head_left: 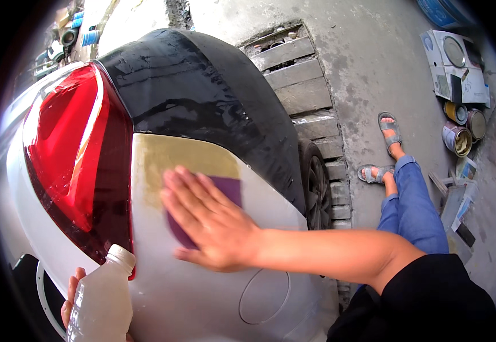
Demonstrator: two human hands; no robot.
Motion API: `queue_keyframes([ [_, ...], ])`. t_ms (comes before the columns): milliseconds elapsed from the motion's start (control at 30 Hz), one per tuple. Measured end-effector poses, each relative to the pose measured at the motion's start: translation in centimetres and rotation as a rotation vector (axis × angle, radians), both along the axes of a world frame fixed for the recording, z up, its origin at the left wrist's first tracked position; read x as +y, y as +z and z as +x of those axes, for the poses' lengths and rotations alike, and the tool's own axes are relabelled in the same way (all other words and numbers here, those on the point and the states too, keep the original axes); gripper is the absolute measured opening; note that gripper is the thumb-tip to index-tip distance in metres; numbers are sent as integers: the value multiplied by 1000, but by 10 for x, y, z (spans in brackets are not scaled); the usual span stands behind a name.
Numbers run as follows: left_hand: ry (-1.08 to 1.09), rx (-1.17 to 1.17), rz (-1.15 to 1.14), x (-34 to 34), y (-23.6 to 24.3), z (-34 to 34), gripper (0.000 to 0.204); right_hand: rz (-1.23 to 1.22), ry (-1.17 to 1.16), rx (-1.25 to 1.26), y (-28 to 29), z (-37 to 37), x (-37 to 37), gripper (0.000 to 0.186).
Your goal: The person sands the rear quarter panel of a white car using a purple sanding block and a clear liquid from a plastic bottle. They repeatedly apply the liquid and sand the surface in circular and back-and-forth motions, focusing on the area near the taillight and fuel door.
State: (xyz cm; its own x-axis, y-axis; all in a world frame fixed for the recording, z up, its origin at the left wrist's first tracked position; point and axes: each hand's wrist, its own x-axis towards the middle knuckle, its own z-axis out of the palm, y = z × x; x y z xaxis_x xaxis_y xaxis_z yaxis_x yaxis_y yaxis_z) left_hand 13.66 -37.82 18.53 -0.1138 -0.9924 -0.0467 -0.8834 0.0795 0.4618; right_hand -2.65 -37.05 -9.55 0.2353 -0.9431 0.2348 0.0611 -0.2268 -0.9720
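My right hand (208,222) lies flat with its fingers stretched over a purple sheet of sandpaper (225,188), pressing it to the car's rear side panel (174,296). The sheet shows above and to the left of the palm. Beneath and beyond it, a yellowish-tan filler patch (188,151) spreads between the red tail light (71,148) and the black-covered section (191,85). At the lower left, my left hand (72,293) is wrapped around a translucent plastic bottle (102,302) with a white cap. The bottle tilts slightly and partly hides that hand.
A round fuel flap (264,296) sits below my right forearm. The car's wheel (316,185) stands by a slatted drain cover (310,94). Sandalled feet (382,165) rest on the concrete. Open cans (457,138) and a white box (456,65) are at the right.
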Motion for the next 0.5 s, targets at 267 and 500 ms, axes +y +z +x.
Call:
queue_keyframes([
  [267,-14,-22,3,-4,2,-2,114,178,-17,-19,-1,6,-19,86],
  [500,-132,-249,106,-14,8,2,115,236,28,-19,-51,-17,64,85],
])
